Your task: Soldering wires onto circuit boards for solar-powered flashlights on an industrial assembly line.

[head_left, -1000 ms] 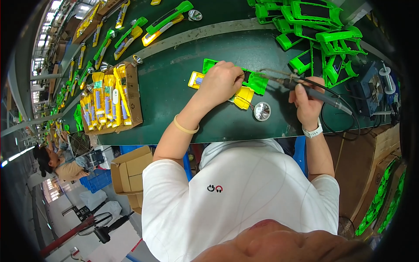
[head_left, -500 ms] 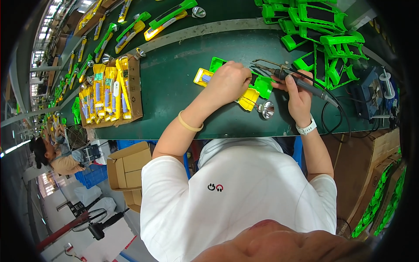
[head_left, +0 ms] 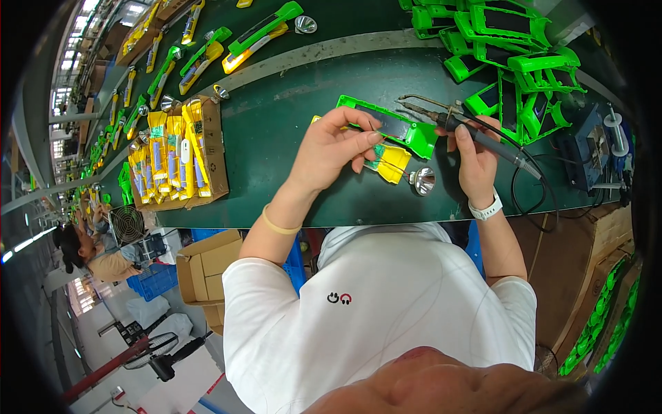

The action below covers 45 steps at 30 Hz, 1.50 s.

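Note:
My right hand [head_left: 476, 152] grips a soldering iron [head_left: 486, 140] with a thin metal tube along its top; its tip points left over a green casing [head_left: 422, 138]. This casing, with a dark panel in it, lies tilted on the bench. My left hand [head_left: 331, 153] is at its left end, thumb and forefinger pinched together; what is between them is too small to make out. Partly under that hand lies a yellow casing [head_left: 392, 164]. A thin wire runs from it to a round silver lamp reflector [head_left: 423, 181] near the bench's front edge.
A cardboard box [head_left: 218, 155] of yellow casings stands to the left. Green casings [head_left: 507, 27] are piled at the far right, near a blue soldering unit [head_left: 580, 148] with a solder reel [head_left: 615, 131]. Joined green and yellow casings [head_left: 258, 34] lie beyond a grey strip.
My left hand has drawn back left and down from the green casing and turned, showing its pinched fingers. More of the casing's dark panel shows. The soldering iron has barely moved.

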Tool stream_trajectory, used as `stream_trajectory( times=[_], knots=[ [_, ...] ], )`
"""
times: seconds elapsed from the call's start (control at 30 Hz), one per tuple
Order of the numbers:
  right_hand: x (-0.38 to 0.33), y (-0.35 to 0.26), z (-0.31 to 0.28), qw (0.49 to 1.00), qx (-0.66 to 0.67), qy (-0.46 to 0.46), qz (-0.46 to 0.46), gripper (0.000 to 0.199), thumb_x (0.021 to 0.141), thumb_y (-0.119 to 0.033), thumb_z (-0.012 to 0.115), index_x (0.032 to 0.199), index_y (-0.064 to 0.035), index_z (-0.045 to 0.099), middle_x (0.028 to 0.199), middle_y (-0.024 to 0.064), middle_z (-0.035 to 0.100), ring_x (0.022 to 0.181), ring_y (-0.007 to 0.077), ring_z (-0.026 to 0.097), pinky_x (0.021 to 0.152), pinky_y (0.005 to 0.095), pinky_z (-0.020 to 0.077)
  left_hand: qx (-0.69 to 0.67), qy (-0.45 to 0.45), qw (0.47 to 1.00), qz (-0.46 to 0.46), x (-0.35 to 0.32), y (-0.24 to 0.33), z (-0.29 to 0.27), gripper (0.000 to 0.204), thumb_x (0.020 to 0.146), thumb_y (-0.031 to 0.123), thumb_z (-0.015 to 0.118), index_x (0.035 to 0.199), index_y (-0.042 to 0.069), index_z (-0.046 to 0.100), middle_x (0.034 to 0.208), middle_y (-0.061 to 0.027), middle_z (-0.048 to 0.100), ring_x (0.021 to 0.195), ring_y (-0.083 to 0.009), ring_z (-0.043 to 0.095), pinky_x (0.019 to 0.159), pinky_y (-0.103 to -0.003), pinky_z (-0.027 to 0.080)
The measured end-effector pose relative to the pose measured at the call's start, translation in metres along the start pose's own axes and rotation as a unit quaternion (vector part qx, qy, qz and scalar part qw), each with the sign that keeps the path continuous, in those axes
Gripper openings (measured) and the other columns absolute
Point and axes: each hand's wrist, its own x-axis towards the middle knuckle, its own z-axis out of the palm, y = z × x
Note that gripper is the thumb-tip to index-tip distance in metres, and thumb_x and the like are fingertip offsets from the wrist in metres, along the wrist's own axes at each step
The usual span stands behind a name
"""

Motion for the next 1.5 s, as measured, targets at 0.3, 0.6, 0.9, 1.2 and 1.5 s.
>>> stream_trajectory(
  times=[0.3, 0.6, 0.9, 1.2, 1.5],
  knots=[
    [0.002, -0.024, 0.031, 0.998, 0.043, 0.026, 0.036, 0.027, 0.085, -0.005, 0.059, 0.103, -0.0051, 0.038, 0.081, 0.0058, 0.051, 0.061, 0.0113, 0.054, 0.051, 0.0215, 0.0428, 0.463, 0.060, 0.850, 0.245, 0.016, 0.000, -0.031, 0.004, 0.077, 0.005, 0.064, 0.081, 0.004, 0.064, 0.080, -0.0109, 0.064, 0.062, -0.0173, 0.060, 0.052, -0.027, 0.047],
    [0.005, 0.000, 0.055, 0.994, 0.012, -0.018, 0.104, 0.027, 0.083, -0.004, 0.061, 0.100, 0.0011, 0.041, 0.083, 0.0064, 0.048, 0.060, 0.0103, 0.056, 0.052, 0.0218, 0.0470, 0.580, -0.115, 0.788, 0.170, 0.051, 0.011, -0.068, 0.008, 0.073, 0.009, 0.064, 0.080, 0.005, 0.064, 0.082, -0.0065, 0.047, 0.079, -0.0200, 0.050, 0.067, -0.029, 0.044],
    [0.008, 0.004, 0.061, 0.994, -0.028, -0.033, 0.098, 0.023, 0.086, -0.004, 0.056, 0.098, -0.0056, 0.037, 0.073, 0.0031, 0.051, 0.056, 0.0077, 0.052, 0.043, 0.0187, 0.0351, 0.593, -0.139, 0.782, 0.131, 0.053, 0.017, -0.068, 0.010, 0.073, 0.011, 0.063, 0.081, 0.005, 0.064, 0.089, -0.0093, 0.048, 0.079, -0.0239, 0.054, 0.071, -0.031, 0.046],
    [-0.008, -0.019, 0.028, 0.997, -0.014, 0.039, 0.071, 0.023, 0.087, -0.006, 0.056, 0.102, -0.0057, 0.038, 0.069, 0.0059, 0.055, 0.052, 0.0083, 0.052, 0.042, 0.0184, 0.0356, 0.598, -0.136, 0.779, 0.128, 0.053, 0.016, -0.063, 0.010, 0.073, 0.010, 0.062, 0.081, 0.005, 0.064, 0.089, -0.0091, 0.048, 0.078, -0.0238, 0.054, 0.070, -0.031, 0.046],
    [-0.021, -0.031, -0.080, 0.980, -0.110, 0.056, -0.153, 0.046, 0.091, -0.044, 0.043, 0.114, -0.0057, 0.036, 0.124, 0.0220, 0.042, 0.106, 0.0373, 0.053, 0.080, 0.0440, 0.0498, 0.619, -0.129, 0.767, 0.104, 0.051, 0.020, -0.060, 0.009, 0.075, 0.011, 0.063, 0.080, 0.004, 0.061, 0.088, -0.0088, 0.046, 0.076, -0.0223, 0.052, 0.069, -0.030, 0.046]
  ],
)
